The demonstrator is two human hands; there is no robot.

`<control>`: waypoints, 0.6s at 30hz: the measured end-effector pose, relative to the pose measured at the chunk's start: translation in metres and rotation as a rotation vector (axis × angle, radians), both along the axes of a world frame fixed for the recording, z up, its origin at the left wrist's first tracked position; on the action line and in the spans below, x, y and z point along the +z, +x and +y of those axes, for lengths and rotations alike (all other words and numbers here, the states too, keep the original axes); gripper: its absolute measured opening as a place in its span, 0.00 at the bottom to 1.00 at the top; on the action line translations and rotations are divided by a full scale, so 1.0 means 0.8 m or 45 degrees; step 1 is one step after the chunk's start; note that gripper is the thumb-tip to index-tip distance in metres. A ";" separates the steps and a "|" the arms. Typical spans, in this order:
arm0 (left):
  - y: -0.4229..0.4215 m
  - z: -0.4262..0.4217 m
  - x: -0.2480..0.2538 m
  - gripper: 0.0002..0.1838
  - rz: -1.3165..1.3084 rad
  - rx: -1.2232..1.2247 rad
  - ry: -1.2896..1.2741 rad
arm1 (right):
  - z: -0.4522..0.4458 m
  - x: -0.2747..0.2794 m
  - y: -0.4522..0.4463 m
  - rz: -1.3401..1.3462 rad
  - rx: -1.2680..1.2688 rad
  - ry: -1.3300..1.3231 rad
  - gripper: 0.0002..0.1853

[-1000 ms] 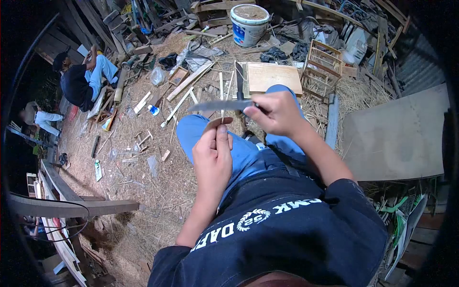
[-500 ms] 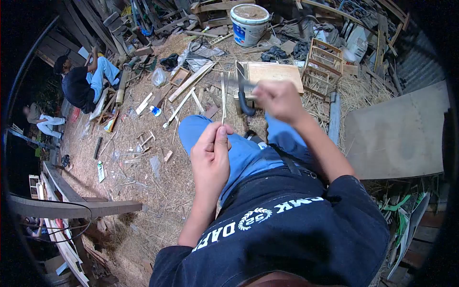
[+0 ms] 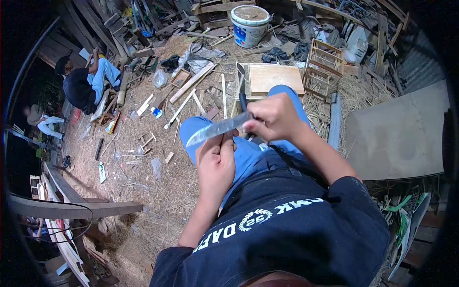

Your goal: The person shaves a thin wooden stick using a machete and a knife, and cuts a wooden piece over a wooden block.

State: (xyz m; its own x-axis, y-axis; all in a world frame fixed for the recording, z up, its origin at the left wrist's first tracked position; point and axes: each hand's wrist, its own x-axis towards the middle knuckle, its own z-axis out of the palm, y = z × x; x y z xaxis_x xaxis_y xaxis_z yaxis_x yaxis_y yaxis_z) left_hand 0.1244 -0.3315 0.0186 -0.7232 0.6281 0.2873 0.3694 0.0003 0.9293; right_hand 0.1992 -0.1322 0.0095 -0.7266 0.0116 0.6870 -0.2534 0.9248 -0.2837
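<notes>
My left hand (image 3: 216, 158), over my left thigh, is closed on a thin wooden stick (image 3: 224, 98) that points away from me. My right hand (image 3: 277, 117) grips the dark handle of a knife (image 3: 217, 130). The blade reaches leftward across the stick, just above the left fingertips, and hides part of both; whether the edge touches the wood I cannot tell. Past my knees, a dark tool with a curved handle (image 3: 242, 88) rests against a pale wooden board (image 3: 276, 79).
A white bucket (image 3: 250, 28) stands at the back, with a small slatted wooden rack (image 3: 323, 62) to its right. Wood scraps and shavings litter the ground. A large flat panel (image 3: 397, 131) lies at right, a beam (image 3: 76, 209) juts in at left. Two people (image 3: 81, 86) sit far left.
My right hand has come down and slightly toward me, bringing the knife blade over the stick and left fingers. My left hand has shifted slightly right and down, still holding the stick.
</notes>
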 end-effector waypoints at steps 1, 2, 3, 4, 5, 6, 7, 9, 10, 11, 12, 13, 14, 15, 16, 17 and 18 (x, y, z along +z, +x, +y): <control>0.001 -0.003 0.013 0.08 -0.034 -0.017 -0.032 | 0.008 -0.002 0.000 -0.022 -0.086 0.004 0.27; 0.003 -0.003 0.018 0.09 -0.147 -0.003 0.007 | 0.020 -0.004 -0.003 -0.022 -0.089 0.004 0.27; 0.003 -0.006 0.021 0.10 -0.191 -0.022 -0.026 | 0.035 -0.005 -0.007 -0.028 -0.274 -0.308 0.26; 0.002 -0.011 0.022 0.10 -0.232 -0.041 -0.059 | 0.044 -0.007 -0.010 -0.031 -0.457 -0.622 0.25; 0.002 -0.010 0.018 0.10 -0.227 -0.041 -0.054 | 0.051 -0.010 -0.010 -0.026 -0.456 -0.618 0.25; 0.002 -0.007 0.011 0.10 -0.264 -0.063 -0.023 | 0.055 -0.008 -0.010 0.122 -0.424 -0.617 0.24; 0.003 -0.003 0.007 0.11 -0.302 -0.084 0.006 | 0.058 -0.007 -0.011 0.267 -0.391 -0.617 0.23; 0.001 0.001 0.008 0.11 -0.271 -0.070 0.007 | 0.039 -0.005 -0.002 0.088 -0.328 -0.526 0.23; 0.002 0.003 0.009 0.10 -0.239 -0.057 0.015 | 0.024 -0.002 0.003 -0.088 -0.262 -0.431 0.22; 0.003 0.003 0.007 0.10 -0.241 -0.063 0.012 | 0.012 0.001 0.004 -0.055 -0.186 -0.280 0.21; 0.003 0.004 0.003 0.10 -0.180 -0.053 0.015 | 0.004 0.002 0.005 -0.056 -0.187 -0.279 0.21; 0.003 0.004 0.002 0.10 -0.116 -0.039 0.021 | -0.002 0.003 0.005 -0.074 -0.106 -0.164 0.20; 0.002 0.003 0.004 0.10 -0.112 -0.033 0.024 | -0.006 0.004 0.005 -0.090 -0.022 -0.050 0.19; 0.003 0.000 0.006 0.10 -0.068 -0.056 -0.023 | -0.007 0.002 0.005 -0.049 -0.032 -0.057 0.19; 0.003 -0.003 0.007 0.10 -0.024 -0.080 -0.073 | -0.002 -0.002 0.001 -0.045 -0.030 -0.060 0.19; 0.002 -0.006 0.007 0.10 -0.119 -0.102 -0.046 | 0.009 -0.009 -0.006 0.014 -0.191 -0.196 0.21; 0.004 -0.009 0.006 0.10 -0.121 -0.102 -0.049 | 0.025 -0.017 -0.012 0.070 -0.354 -0.331 0.23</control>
